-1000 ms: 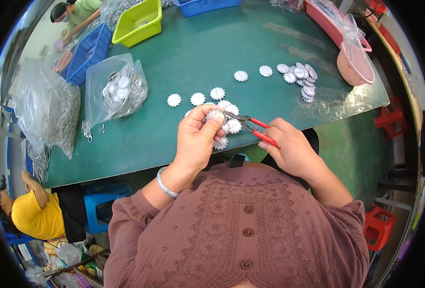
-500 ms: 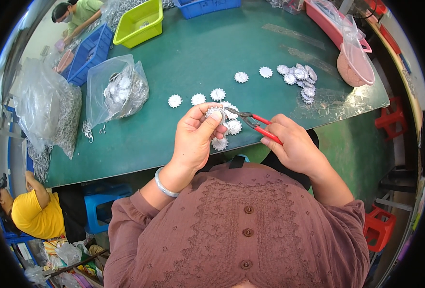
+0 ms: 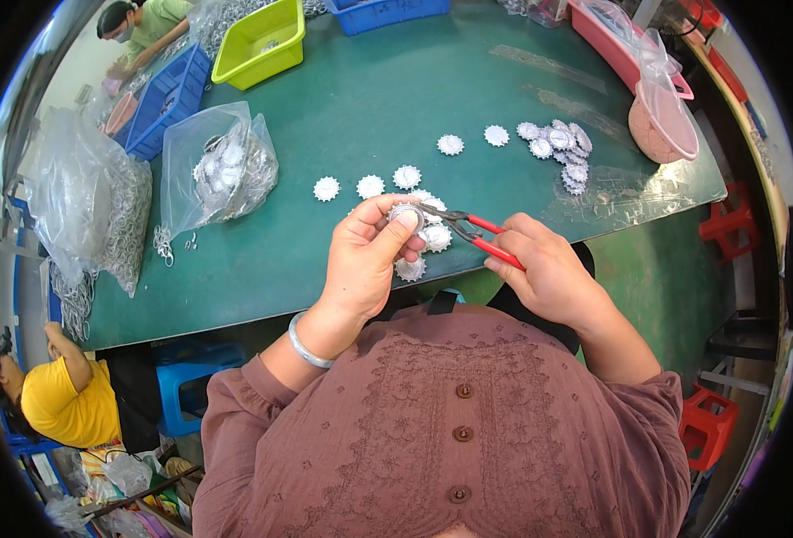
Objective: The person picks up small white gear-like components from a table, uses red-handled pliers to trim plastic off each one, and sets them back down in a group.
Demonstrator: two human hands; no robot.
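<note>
Between the thumb and fingers of my left hand (image 3: 365,255) is a round scalloped metal disc (image 3: 406,216), shaped like a bottle cap. My right hand (image 3: 544,269) is closed around the red handles of a pair of pliers (image 3: 486,235). The dark jaws of the pliers meet the disc's right edge; whether they grip it is too small to tell. Just under and beside my left fingers lie several like discs (image 3: 435,237), partly hidden. More of them (image 3: 370,186) lie in a loose row beyond my hands.
A pile of discs (image 3: 562,142) lies at the right of the green table (image 3: 360,108). Plastic bags of discs (image 3: 226,175) and metal rings (image 3: 127,211) stand left. Coloured bins (image 3: 262,45) line the back, with a pink basket (image 3: 661,121) at right. Two people (image 3: 69,399) sit on the left.
My right hand and the pliers have shifted very slightly left. The disc in my left hand has tilted or moved a little; the rest of the table looks the same.
</note>
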